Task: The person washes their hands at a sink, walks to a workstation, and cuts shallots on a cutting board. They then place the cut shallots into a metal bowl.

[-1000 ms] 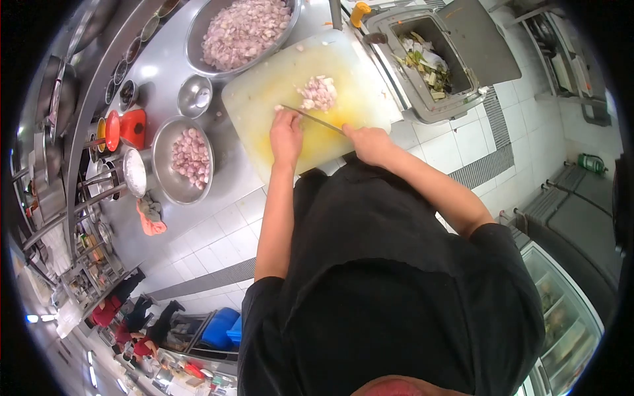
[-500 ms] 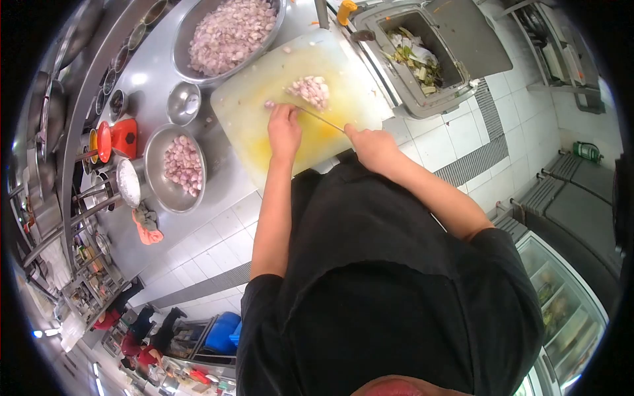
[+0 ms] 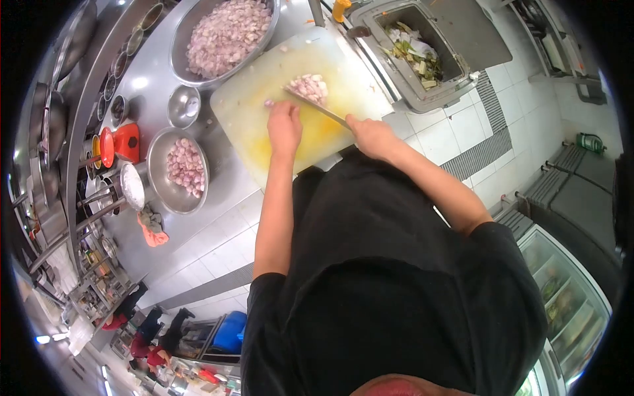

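My right hand [image 3: 374, 137] is closed round the handle of a knife [image 3: 322, 109]. Its blade points toward the upper left, along the lower edge of a pile of chopped shallots [image 3: 309, 87]. My left hand [image 3: 285, 129] rests on the white cutting board [image 3: 241, 109], fingers bent together at a small purple shallot [image 3: 269, 103] that shows at their tips. The blade passes just above and right of these fingers, apart from them. Yellow stains mark the middle of the board.
Left of the board stand a large bowl of shallots [image 3: 178, 78], a small metal bowl [image 3: 183, 105] and another bowl of shallots [image 3: 155, 168]. A cloth [image 3: 153, 228] lies near the counter edge. A bin with scraps [image 3: 456, 92] stands upper right. Several people [image 3: 155, 353] are far off.
The knife blade has swung up and away from the shallot at my left fingers, toward the chopped pile. My right hand has shifted slightly; my left hand stays nearly in place.
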`<state>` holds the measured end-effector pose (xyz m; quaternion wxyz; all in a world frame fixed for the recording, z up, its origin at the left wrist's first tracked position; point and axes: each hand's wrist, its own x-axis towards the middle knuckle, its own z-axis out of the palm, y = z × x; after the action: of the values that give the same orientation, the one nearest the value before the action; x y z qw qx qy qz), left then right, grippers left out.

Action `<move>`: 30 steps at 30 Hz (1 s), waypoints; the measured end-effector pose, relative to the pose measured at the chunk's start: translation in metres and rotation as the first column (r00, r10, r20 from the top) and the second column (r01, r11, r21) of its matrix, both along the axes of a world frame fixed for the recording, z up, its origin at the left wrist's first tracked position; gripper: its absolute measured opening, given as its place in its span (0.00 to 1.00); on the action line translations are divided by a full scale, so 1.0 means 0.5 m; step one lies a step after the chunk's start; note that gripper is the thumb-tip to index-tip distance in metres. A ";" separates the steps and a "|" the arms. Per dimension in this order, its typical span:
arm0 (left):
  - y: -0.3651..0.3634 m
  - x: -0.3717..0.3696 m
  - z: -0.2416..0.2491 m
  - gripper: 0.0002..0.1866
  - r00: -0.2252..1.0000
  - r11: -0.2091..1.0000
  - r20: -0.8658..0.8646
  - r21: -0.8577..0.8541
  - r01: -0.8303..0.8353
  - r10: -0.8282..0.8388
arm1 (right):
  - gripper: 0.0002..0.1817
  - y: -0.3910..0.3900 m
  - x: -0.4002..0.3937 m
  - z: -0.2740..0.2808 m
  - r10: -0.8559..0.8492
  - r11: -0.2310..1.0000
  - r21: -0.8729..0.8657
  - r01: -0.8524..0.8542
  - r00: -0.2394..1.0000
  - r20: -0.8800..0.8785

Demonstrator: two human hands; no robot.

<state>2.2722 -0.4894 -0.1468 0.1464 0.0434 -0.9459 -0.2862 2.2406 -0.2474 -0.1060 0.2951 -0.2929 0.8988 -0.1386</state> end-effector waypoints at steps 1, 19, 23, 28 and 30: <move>0.007 0.002 -0.002 0.04 0.986 0.971 0.099 0.188 -0.149 0.132 | 0.19 0.004 -0.002 0.004 0.004 1.000 0.002 -0.004 1.000 -0.010; -0.002 -0.005 -0.029 0.05 0.994 0.998 -0.105 0.062 0.021 -0.015 | 0.13 0.003 0.008 0.029 0.121 0.993 0.015 -0.121 0.970 -0.210; 0.005 0.008 -0.035 0.06 0.989 0.996 -0.145 0.088 0.020 -0.007 | 0.13 0.007 0.021 0.027 0.110 0.994 0.041 -0.104 0.975 -0.193; 0.002 0.013 -0.041 0.06 0.989 0.997 -0.147 0.080 -0.001 0.012 | 0.14 -0.003 0.011 0.053 0.133 0.991 0.056 -0.124 0.974 -0.184; 0.009 0.015 -0.034 0.06 0.988 0.997 -0.152 0.080 0.000 0.012 | 0.14 0.005 0.015 0.001 0.113 0.994 0.022 -0.110 0.977 -0.183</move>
<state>2.2795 -0.4847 -0.1638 0.2172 0.0300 -0.9197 -0.3257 2.2481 -0.2451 -0.1057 0.2201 -0.3527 0.9051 -0.0890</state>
